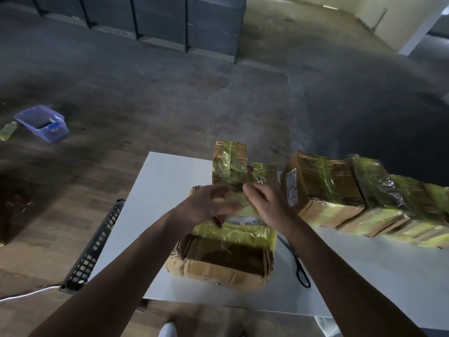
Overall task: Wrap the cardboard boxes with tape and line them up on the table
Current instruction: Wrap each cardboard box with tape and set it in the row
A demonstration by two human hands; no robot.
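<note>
A cardboard box point(218, 261) banded with yellow-green tape lies on the white table point(160, 181) right in front of me. Both hands meet over its far top edge. My left hand point(209, 205) has its fingers curled round a yellowish piece of tape point(234, 203), thumb down on the box's white label. My right hand point(267, 205) lies against the same tape with fairly straight fingers. Two more taped boxes point(229, 161) stand just behind. A row of taped boxes point(340, 190) runs off to the right along the table.
Black-handled scissors point(300, 268) lie on the table right of the near box. A black perforated crate point(97, 244) leans at the table's left edge. On the floor are a blue plastic basket point(43, 125), a bottle point(7, 130) and a white cable point(24, 293). Grey shelving point(194, 25) stands far back.
</note>
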